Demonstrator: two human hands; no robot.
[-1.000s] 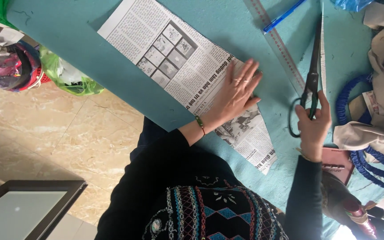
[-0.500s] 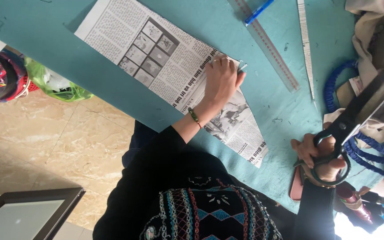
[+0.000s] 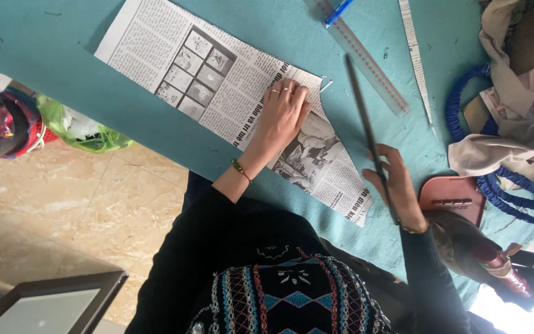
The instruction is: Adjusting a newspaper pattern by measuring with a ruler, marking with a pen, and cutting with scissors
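Right hand [image 3: 397,192] grips scissors [image 3: 366,133]; left hand [image 3: 282,114] flat on newspaper [image 3: 217,86].

Grey blank screen [image 3: 38,309] (dark-framed) at lower left, on the floor.

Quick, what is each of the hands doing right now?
Left hand: open, pressed flat on the newspaper.
Right hand: closed around the scissors.

Teal table [image 3: 63,68], black-and-white newspaper [image 3: 217,80], blue hose [image 3: 514,198], beige marbled floor [image 3: 81,216]
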